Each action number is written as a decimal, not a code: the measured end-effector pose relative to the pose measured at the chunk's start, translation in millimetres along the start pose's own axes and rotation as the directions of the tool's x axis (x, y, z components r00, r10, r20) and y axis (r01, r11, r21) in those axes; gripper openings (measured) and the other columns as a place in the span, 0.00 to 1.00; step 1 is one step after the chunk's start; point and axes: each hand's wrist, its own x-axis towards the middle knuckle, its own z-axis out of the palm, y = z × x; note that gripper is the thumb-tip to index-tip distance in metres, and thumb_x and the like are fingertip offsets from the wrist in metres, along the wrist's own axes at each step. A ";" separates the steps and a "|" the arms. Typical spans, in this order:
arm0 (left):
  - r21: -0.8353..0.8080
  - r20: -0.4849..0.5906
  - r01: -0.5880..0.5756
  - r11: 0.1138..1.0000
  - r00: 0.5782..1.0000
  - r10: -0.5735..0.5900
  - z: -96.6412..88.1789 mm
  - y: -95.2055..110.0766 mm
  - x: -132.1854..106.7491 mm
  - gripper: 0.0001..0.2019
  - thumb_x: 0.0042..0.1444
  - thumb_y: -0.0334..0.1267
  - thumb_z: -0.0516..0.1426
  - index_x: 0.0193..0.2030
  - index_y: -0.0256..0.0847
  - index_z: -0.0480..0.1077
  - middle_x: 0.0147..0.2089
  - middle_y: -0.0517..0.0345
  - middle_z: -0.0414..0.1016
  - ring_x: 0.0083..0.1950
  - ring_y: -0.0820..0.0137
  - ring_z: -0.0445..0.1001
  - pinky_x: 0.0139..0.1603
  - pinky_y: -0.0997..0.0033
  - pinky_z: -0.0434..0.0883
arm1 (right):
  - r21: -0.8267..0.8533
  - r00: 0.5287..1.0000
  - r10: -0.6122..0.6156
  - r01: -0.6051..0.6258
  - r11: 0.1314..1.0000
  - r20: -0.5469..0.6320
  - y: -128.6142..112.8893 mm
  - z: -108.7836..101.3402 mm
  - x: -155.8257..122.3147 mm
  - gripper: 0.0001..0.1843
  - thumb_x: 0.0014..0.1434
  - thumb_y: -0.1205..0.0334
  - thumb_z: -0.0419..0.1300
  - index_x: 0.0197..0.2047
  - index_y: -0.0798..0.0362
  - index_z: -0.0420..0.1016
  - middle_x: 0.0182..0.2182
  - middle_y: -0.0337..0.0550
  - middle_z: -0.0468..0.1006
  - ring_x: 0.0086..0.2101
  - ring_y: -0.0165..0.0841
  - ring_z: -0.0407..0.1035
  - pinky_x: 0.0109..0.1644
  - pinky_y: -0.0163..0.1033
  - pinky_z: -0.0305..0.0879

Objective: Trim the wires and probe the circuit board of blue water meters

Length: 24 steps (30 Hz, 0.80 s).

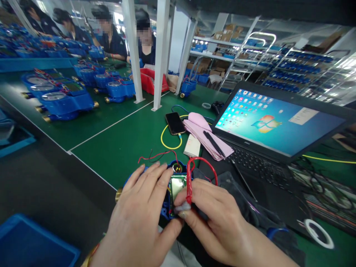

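Observation:
A blue water meter (165,210) with a brass end lies before me, its green circuit board (178,185) and small display showing. My left hand (141,207) spans the meter, fingers stretched over its far side and thumb at the near edge, gripping it. The dial is mostly hidden beneath that hand. Between the thumb and fingers of my right hand (219,215) is the grey end of a red cable (189,181), pinched at the board's near edge. What the grey end touches is hidden. Loose red and black wires (158,154) stick out beyond the meter.
A laptop (267,126) stands right, with pink cloths (205,137) and a pen beside it. A phone (175,123) and yellow cable lie ahead. More meters (61,100) stand left, near white posts (160,55) and a red bin (147,81). Several co-workers sit beyond.

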 end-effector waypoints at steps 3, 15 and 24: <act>-0.051 0.036 0.050 0.997 0.998 -0.048 -1.8 2.7 -1.6 0.29 0.52 0.43 0.55 0.61 0.35 0.60 0.62 0.47 0.65 0.63 0.58 0.61 0.65 0.50 0.58 | 0.045 0.998 0.051 -0.050 0.998 -0.026 1.3 0.1 -0.8 0.04 0.60 0.71 0.55 0.38 0.55 0.69 0.31 0.42 0.75 0.32 0.31 0.69 0.36 0.36 0.65; -0.118 0.090 0.099 0.988 0.992 -0.089 -5.8 4.9 -1.3 0.29 0.51 0.44 0.55 0.61 0.36 0.60 0.63 0.49 0.63 0.64 0.60 0.59 0.67 0.50 0.55 | 0.064 0.996 0.066 -0.062 0.996 -0.057 0.5 -3.1 1.3 0.05 0.58 0.72 0.56 0.38 0.53 0.69 0.29 0.38 0.75 0.31 0.28 0.70 0.36 0.32 0.67; -0.120 0.094 0.095 0.988 0.992 -0.084 -2.9 2.6 -1.9 0.29 0.54 0.45 0.53 0.62 0.37 0.59 0.63 0.52 0.63 0.65 0.63 0.58 0.68 0.54 0.52 | 0.055 0.997 0.029 -0.025 0.998 -0.067 -0.2 -3.8 1.3 0.06 0.57 0.74 0.58 0.37 0.55 0.70 0.30 0.41 0.76 0.32 0.29 0.71 0.37 0.32 0.69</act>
